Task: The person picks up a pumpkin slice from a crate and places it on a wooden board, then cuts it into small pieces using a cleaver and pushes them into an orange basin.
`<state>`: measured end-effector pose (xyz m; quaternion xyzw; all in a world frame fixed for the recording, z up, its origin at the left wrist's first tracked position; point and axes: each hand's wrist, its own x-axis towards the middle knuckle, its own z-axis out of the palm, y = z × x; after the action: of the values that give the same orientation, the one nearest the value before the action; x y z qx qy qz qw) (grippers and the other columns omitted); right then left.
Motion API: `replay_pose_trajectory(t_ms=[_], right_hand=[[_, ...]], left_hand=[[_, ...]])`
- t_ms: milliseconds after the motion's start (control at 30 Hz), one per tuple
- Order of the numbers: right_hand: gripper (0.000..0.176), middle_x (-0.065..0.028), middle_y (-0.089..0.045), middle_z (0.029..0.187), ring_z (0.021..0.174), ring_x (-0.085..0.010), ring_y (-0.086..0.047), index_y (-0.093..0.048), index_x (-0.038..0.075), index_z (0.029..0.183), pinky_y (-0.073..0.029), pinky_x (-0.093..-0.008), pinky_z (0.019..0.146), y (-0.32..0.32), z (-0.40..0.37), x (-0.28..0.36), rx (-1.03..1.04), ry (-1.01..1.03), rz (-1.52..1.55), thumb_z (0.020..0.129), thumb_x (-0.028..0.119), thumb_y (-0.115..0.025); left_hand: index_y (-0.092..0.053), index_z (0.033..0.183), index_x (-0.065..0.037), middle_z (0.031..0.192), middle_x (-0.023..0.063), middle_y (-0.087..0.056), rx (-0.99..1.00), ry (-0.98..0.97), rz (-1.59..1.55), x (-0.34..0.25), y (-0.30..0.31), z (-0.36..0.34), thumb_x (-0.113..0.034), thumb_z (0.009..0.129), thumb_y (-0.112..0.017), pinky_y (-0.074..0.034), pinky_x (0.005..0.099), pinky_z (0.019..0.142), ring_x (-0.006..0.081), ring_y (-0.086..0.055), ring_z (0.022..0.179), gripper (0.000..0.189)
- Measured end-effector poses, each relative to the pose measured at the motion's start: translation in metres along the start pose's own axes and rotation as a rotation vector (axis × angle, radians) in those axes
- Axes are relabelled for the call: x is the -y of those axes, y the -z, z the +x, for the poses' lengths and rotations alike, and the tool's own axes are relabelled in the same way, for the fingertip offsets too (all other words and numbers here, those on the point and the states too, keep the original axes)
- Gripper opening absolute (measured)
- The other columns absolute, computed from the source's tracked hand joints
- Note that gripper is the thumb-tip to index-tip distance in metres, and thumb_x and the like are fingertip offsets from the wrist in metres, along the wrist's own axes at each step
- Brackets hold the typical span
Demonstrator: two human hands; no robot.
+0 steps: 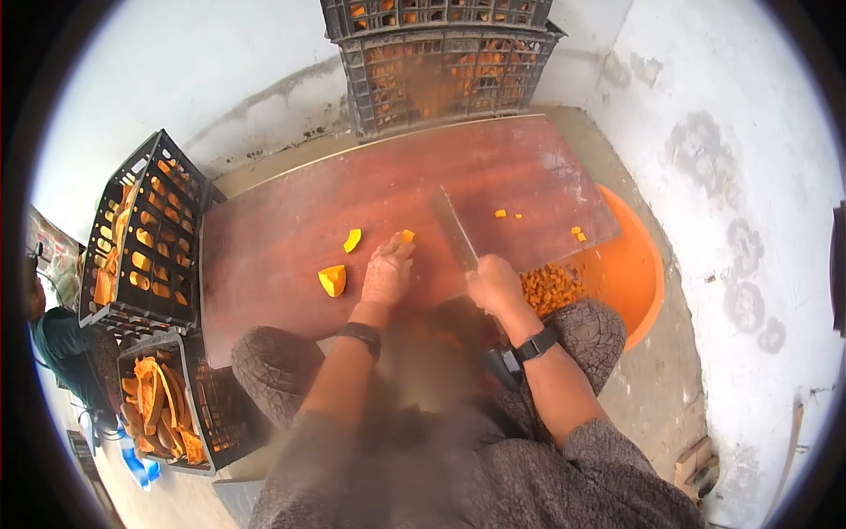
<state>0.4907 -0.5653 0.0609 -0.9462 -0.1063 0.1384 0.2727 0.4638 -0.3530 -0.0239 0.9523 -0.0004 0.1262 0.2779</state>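
Observation:
My right hand (495, 286) is wrapped round the handle of a knife (456, 231), its blade slanting up and left over the reddish board (291, 212). At the board's middle my left hand (386, 271) bends its fingers onto a small orange pumpkin piece (408, 235), partly hidden by the fingertips. A pumpkin chunk (332, 280) and a thinner pumpkin slice (352, 241) lie left of that hand. Right of the knife are a few small pumpkin cubes (500, 213). Many diced pumpkin bits (551, 287) fill part of an orange basin (648, 264) below the board's right edge.
Stacked black crates (449, 79) with orange pieces stand behind the board. Another black crate (145, 238) is at the left, above a lower crate (225, 401) of pumpkin slices. A white wall (731, 176) rises at the right. Part of another person (66, 353) shows at far left.

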Motion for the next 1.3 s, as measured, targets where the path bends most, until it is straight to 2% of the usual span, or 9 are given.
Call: replay_pose_trajectory(t_ms=[33, 100, 300, 400, 533, 600, 667, 767, 1300], right_hand=[[0.029, -0.025, -0.067, 0.071, 0.066, -0.0357, -0.069, -0.067, -0.009, 0.091, -0.055, -0.0447, 0.065, -0.001, -0.002, 0.002, 0.005, -0.003, -0.001, 0.089, 0.019, -0.059], [0.018, -0.0235, -0.068, 0.088, 0.089, -0.0418, -0.065, -0.07, 0.001, 0.084, -0.051, -0.0498, 0.076, -0.005, -0.004, 0.005, -0.063, 0.008, -0.084, 0.082, 0.017, -0.062], [0.013, -0.0204, -0.067, 0.08, 0.082, -0.0409, -0.064, -0.068, 0.004, 0.074, -0.05, -0.0493, 0.07, -0.016, -0.008, 0.007, -0.13, 0.151, -0.167, 0.078, 0.015, -0.062], [0.015, -0.0205, -0.067, 0.08, 0.082, -0.0407, -0.064, -0.068, 0.004, 0.074, -0.05, -0.0495, 0.07, -0.013, -0.011, 0.014, -0.083, 0.104, -0.196, 0.08, 0.017, -0.063], [0.019, -0.021, -0.067, 0.08, 0.081, -0.0412, -0.064, -0.069, 0.003, 0.074, -0.049, -0.0498, 0.071, -0.001, -0.017, 0.03, -0.109, 0.109, -0.174, 0.082, 0.019, -0.063], [0.029, -0.0276, -0.066, 0.086, 0.088, -0.0449, -0.064, -0.069, -0.003, 0.085, -0.05, -0.0495, 0.079, 0.011, -0.021, 0.042, 0.007, 0.068, -0.141, 0.087, 0.025, -0.065], [0.029, -0.0276, -0.066, 0.085, 0.088, -0.0451, -0.064, -0.069, -0.003, 0.085, -0.05, -0.0495, 0.079, 0.013, -0.024, 0.045, 0.023, 0.059, -0.143, 0.088, 0.025, -0.064], [0.028, -0.0275, -0.066, 0.085, 0.088, -0.045, -0.064, -0.069, -0.003, 0.086, -0.049, -0.0495, 0.078, 0.008, -0.026, 0.041, 0.05, 0.076, -0.183, 0.088, 0.025, -0.064], [0.028, -0.0272, -0.066, 0.084, 0.087, -0.0438, -0.065, -0.069, -0.004, 0.087, -0.05, -0.0496, 0.079, 0.016, -0.018, 0.058, 0.189, 0.011, -0.189, 0.089, 0.023, -0.062]], left_hand=[[-0.066, 0.111, -0.007, 0.133, 0.0184, -0.058, -0.016, -0.022, 0.004, -0.004, 0.002, -0.006, -0.011, 0.084, -0.065, -0.046, 0.0444, 0.102, 0.0379, -0.055, 0.12, 0.027], [-0.069, 0.104, -0.008, 0.129, 0.0169, -0.061, -0.029, -0.04, 0.007, -0.011, 0.003, -0.013, -0.01, 0.085, -0.065, -0.048, 0.0438, 0.099, 0.0369, -0.058, 0.116, 0.02], [-0.067, 0.097, -0.005, 0.124, 0.0171, -0.064, -0.097, -0.127, 0.027, -0.009, -0.002, -0.03, -0.009, 0.084, -0.065, -0.049, 0.044, 0.096, 0.0372, -0.061, 0.109, 0.014], [-0.066, 0.107, -0.005, 0.127, 0.0175, -0.061, -0.083, -0.128, -0.049, -0.002, -0.002, -0.032, -0.007, 0.083, -0.064, -0.049, 0.0444, 0.096, 0.0373, -0.058, 0.113, 0.025], [-0.065, 0.105, -0.004, 0.111, 0.0159, -0.061, -0.157, -0.153, -0.162, -0.003, -0.006, -0.026, -0.005, 0.08, -0.064, -0.05, 0.0446, 0.088, 0.0366, -0.057, 0.102, 0.025], [-0.065, 0.104, -0.004, 0.104, 0.0153, -0.06, -0.167, -0.148, -0.192, -0.003, -0.008, -0.024, -0.004, 0.078, -0.064, -0.05, 0.0449, 0.086, 0.0364, -0.057, 0.099, 0.026], [-0.066, 0.104, -0.006, 0.099, 0.0151, -0.058, -0.127, -0.111, -0.14, -0.004, -0.011, -0.022, -0.003, 0.079, -0.062, -0.05, 0.0445, 0.086, 0.0362, -0.056, 0.098, 0.025], [-0.064, 0.095, -0.005, 0.098, 0.0124, -0.059, -0.144, -0.11, -0.113, -0.005, -0.01, -0.021, -0.006, 0.082, -0.065, -0.051, 0.0432, 0.082, 0.0342, -0.057, 0.094, 0.013], [-0.063, 0.103, -0.005, 0.11, 0.0134, -0.058, -0.134, -0.136, -0.197, -0.01, -0.003, -0.016, -0.004, 0.08, -0.065, -0.048, 0.0422, 0.089, 0.0345, -0.054, 0.102, 0.023]])
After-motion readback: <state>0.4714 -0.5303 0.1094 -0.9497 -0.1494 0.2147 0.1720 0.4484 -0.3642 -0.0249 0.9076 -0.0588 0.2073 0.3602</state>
